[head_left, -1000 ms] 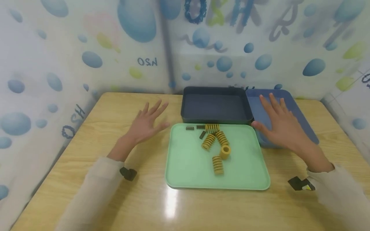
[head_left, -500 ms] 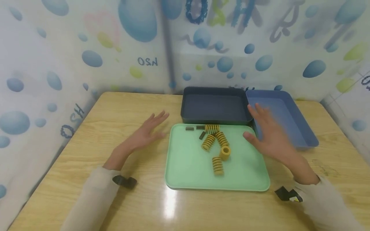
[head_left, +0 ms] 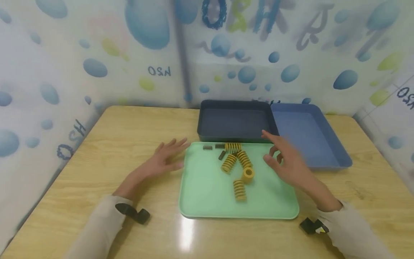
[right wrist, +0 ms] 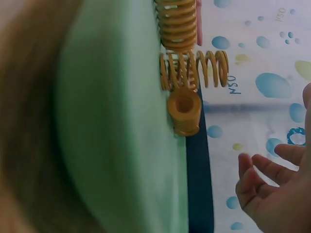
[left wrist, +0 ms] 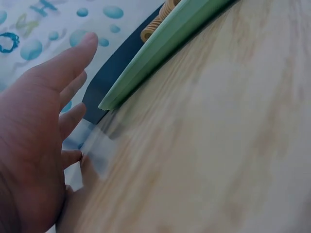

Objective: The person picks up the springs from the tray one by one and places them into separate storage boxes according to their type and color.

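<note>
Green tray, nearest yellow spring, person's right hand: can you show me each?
Green tray (head_left: 207,190): head view, bare floor at left.
Nearest yellow spring (head_left: 239,190): head view, middle of its coils.
Right hand (head_left: 288,164): head view, its middle.

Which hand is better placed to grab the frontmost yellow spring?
The right hand, I'd judge. It appears over the green tray, holding nothing, and looks nearer the frontmost yellow spring. The left hand, also holding nothing, is out by the tray's left edge.

Seems to read "H2O", mirror-written, several times on the patterned wall (head_left: 200,64) (largest near the top).
</note>
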The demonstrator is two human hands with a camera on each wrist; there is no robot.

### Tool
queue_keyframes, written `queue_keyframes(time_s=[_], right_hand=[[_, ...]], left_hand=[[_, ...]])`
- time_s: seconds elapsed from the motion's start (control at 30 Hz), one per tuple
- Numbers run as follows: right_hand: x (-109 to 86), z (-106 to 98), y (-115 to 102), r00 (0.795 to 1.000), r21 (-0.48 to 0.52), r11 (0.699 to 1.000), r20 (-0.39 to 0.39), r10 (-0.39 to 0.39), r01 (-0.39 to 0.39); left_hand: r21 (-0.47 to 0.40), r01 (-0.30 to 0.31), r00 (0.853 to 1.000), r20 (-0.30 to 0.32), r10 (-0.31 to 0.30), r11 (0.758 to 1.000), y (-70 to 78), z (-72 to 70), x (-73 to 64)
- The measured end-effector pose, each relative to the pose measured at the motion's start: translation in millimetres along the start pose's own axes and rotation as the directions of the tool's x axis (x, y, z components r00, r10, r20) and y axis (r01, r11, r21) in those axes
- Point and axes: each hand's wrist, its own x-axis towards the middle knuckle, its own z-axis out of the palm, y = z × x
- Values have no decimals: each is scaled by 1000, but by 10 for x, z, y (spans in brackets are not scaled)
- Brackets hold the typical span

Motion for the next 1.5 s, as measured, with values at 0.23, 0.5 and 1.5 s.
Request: queue_keyframes(time_s=[0.23, 0.5, 1.5], right_hand=[[-31, 72, -56, 991, 338, 936, 121, 62, -99], [-67, 143, -38, 955, 559, 797, 288, 73, -229], [-187, 393, 68, 962, 524, 825, 259, 84, -213]], left_hand=[[63, -24, 1000, 13, 23, 998, 20, 17, -9], [125, 13, 999, 33, -18, 992, 80, 48, -20], [132, 4, 998, 54, -11, 991, 78, 42, -19]])
